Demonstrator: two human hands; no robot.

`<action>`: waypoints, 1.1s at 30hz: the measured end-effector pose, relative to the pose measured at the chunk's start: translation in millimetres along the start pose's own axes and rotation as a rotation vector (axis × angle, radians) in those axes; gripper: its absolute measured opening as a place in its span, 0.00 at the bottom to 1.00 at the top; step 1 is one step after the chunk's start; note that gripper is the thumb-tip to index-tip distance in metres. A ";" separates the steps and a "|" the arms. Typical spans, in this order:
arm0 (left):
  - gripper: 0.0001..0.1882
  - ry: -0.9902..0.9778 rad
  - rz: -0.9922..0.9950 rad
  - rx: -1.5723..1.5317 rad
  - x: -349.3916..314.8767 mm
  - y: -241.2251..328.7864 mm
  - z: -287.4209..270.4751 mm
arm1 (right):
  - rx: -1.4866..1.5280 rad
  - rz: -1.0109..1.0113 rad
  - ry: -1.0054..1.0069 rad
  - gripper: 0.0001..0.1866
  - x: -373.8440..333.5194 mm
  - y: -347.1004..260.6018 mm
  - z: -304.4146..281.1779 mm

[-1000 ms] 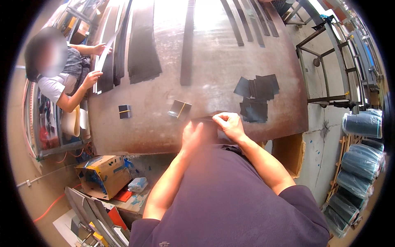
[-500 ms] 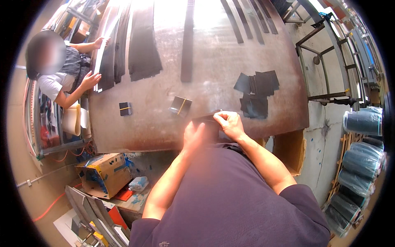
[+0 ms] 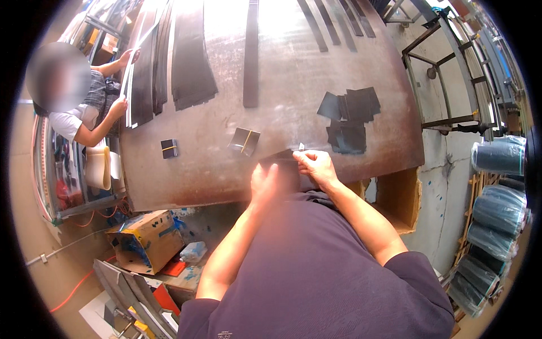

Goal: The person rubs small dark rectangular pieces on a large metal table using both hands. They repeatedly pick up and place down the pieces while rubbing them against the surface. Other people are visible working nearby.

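1. brown-grey table (image 3: 293,116) fills the middle of the view, its near edge against the person's dark shirt (image 3: 316,254).
2. at the middle of the surface's near edge is a dark flat piece (image 3: 288,171), between the person's 2 hands; whether it rests on the surface i cannot tell.
3. the left hand (image 3: 264,183) is at the piece's left side, thumb and fingers pointing toward the far edge; glare blurs it, so i cannot tell how far the fingers are open or how firmly they grip.
4. the right hand (image 3: 316,169) has its thumb and forefinger closed together at the piece's far right corner, with a small pale bit (image 3: 301,147) just beyond the tips; what exactly is pinched i cannot tell.
5. left of the hands lie 2 bundles with yellow bands: a larger bundle (image 3: 240,139) near them, and a small bundle (image 3: 167,145) nearer the surface's near left corner.
6. loose dark squares (image 3: 361,104) overlap toward the right edge.
7. a long dark strip (image 3: 251,68) runs down from the far part; wide dark sheets (image 3: 192,79) lie nearer the left edge, narrow dark strips (image 3: 327,22) toward the far right corner.
8. at the left edge a co-worker's hands (image 3: 118,106) are at a white strip (image 3: 128,96).
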State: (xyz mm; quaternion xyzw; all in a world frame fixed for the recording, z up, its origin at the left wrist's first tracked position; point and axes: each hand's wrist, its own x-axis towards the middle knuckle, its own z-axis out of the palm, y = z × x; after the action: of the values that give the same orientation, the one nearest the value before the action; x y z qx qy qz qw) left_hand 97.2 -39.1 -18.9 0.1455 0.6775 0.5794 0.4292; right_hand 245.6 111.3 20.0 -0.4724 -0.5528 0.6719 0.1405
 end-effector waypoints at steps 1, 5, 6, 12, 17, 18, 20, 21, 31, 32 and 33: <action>0.21 -0.005 -0.014 -0.033 -1.0 3.4 0.8 | 0.019 -0.004 0.006 0.14 -2.6 1.7 0.3; 0.17 -0.061 -0.025 -0.191 -5.9 12.8 2.6 | -0.052 -0.009 -0.014 0.14 -3.5 12.2 -2.6; 0.16 -0.068 -0.033 -0.184 -7.4 14.0 2.4 | -0.059 -0.012 -0.019 0.15 -3.7 11.6 -3.8; 0.16 -0.063 -0.063 -0.132 -12.5 27.7 5.4 | -0.068 0.025 -0.029 0.16 -4.5 8.5 -4.7; 0.15 -0.030 -0.061 -0.063 -12.3 18.1 4.5 | -0.021 0.105 -0.028 0.17 -11.6 2.7 -3.2; 0.15 -0.028 -0.052 -0.057 -12.5 16.9 4.4 | -0.043 0.092 -0.025 0.17 -11.4 3.4 -3.4; 0.16 -0.057 -0.047 -0.100 -13.2 18.8 4.8 | -0.063 0.072 -0.022 0.15 -12.3 2.8 -3.9; 0.16 -0.087 -0.052 -0.148 -13.9 19.9 4.4 | -0.061 0.066 -0.023 0.14 -13.5 1.4 -4.6; 0.17 -0.164 -0.023 -0.240 -14.4 11.3 1.7 | -0.035 -0.067 0.035 0.11 -8.9 6.5 1.4; 0.17 -0.166 -0.021 -0.236 -14.3 10.2 1.0 | -0.053 -0.098 0.034 0.11 -9.2 7.5 1.6; 0.17 -0.168 -0.019 -0.233 -14.0 8.9 0.0 | -0.070 -0.128 0.033 0.11 -9.7 8.0 1.7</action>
State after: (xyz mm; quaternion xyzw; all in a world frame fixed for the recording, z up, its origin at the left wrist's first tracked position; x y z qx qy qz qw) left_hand 102.8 -46.3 -5.0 0.1363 0.5688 0.6357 0.5039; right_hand 252.0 100.7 17.6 -0.4520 -0.6027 0.6337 0.1757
